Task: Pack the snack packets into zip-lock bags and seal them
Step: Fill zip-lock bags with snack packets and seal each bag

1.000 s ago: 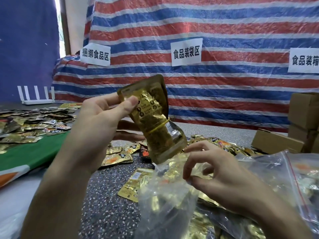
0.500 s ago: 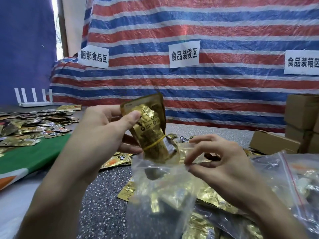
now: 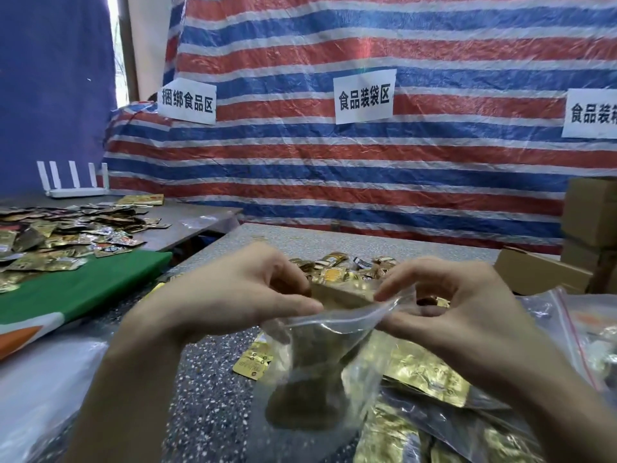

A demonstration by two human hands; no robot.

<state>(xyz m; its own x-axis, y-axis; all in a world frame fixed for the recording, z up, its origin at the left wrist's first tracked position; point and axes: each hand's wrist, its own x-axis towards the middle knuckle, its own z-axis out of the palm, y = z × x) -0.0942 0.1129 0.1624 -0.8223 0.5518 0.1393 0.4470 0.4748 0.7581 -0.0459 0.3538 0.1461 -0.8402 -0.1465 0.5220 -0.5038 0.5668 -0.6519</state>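
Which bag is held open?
The clear bag pinched by the right hand, the left hand holding a gold packet in its mouth; the red-striped bag lies unheld.

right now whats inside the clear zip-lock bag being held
A gold snack packet bundle sits in the zip-lock bag, top edge at the mouth. Blurred plastic hides how many packets.

Back wall: you face a red, white and blue striped tarp (image 3: 367,168) across the upper centre and right.
Signs: three white paper signs (image 3: 364,96) with Chinese print hang on it.
Upper left: a dark blue cloth (image 3: 53,95), with a strip of daylight (image 3: 115,45) beside it.
Desk: your speckled grey desk (image 3: 207,396) fills the lower frame.
Left centre: a second grey desk (image 3: 200,222), a green cloth (image 3: 83,289) and a white router (image 3: 75,182).
Right edge: stacked cardboard boxes (image 3: 591,212).
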